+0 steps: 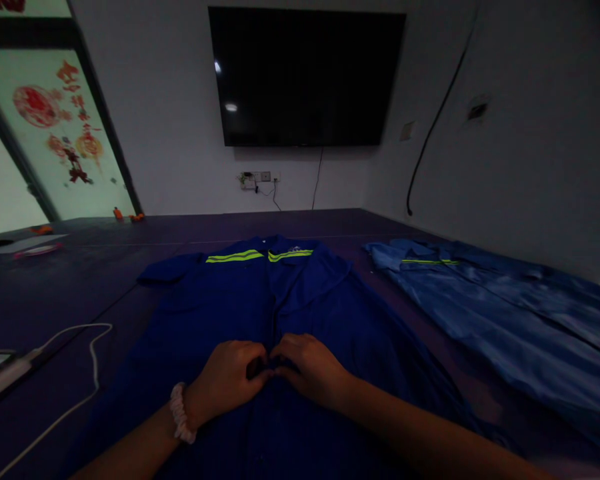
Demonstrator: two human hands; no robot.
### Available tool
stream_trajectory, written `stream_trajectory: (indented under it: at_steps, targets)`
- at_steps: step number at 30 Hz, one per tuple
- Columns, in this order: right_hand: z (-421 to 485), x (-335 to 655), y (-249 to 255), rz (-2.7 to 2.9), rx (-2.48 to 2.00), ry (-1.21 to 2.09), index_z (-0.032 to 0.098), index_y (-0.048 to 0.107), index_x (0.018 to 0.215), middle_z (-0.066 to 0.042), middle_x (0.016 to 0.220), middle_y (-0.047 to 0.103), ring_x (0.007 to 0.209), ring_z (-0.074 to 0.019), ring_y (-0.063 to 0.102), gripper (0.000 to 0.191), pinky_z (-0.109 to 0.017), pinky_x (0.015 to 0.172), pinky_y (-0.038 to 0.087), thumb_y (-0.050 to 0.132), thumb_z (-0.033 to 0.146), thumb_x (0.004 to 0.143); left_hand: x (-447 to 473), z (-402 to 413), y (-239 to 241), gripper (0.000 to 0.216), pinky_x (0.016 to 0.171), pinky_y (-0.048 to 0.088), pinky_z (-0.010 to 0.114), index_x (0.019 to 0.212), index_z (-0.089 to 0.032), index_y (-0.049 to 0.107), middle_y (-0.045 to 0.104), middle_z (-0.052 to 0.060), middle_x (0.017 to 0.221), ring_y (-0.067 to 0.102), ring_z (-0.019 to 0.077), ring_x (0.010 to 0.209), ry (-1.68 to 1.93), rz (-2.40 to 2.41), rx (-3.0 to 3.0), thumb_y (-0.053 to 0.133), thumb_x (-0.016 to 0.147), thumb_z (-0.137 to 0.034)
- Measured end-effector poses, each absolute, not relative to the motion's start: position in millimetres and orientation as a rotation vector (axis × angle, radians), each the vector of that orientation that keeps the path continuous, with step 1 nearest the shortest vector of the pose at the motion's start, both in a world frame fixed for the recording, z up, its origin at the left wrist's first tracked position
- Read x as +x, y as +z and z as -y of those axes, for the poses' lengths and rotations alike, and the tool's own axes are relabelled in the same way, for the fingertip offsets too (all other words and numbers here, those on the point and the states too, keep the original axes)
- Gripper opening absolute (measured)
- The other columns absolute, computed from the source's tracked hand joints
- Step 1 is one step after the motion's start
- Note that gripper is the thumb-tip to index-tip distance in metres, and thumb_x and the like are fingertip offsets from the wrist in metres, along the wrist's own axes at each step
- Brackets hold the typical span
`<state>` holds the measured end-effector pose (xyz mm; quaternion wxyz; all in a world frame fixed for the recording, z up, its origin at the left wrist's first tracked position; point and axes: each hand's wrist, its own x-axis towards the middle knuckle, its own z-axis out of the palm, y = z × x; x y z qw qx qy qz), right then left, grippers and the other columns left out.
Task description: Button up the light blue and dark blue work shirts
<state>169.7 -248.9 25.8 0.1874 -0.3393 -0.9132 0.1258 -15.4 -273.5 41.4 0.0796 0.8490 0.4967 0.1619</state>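
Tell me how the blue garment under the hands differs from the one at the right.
The near garment looks deep, even blue; the other garment looks paler and mottled. The left hand and right hand are on the near garment; neither is on the other garment. Both lie spread on the purple surface, with yellow-green bands.

Black television [310, 77] on dim wall [170, 100]

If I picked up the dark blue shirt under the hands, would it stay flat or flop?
The dark blue shirt would probably flop, since it lies in soft creases. It likely won't roll, being spread flat on the purple surface. Lifted where the left hand and right hand come together, it might sag around them.
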Motion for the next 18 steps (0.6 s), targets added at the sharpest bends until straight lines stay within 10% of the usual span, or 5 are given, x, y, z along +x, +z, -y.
stream_trajectory:
  at_steps: [18]
  targets:
    - [245.0, 169.3, 29.7, 2.703, -1.007, 0.172, 0.020, 0.059, 0.098, -0.003, 0.095, 0.062, 0.088, -0.0178, 0.057, 0.015, -0.029, 0.076, 0.039, 0.054, 0.025, 0.084, -13.6, 272.6, 38.6, 0.014, 0.048, 0.028, 0.020, 0.065, -0.017, 0.058, 0.057, -0.003, 0.057, 0.048, 0.0094, 0.052, 0.448, -1.475, 2.518, 0.057, 0.075, -0.026]
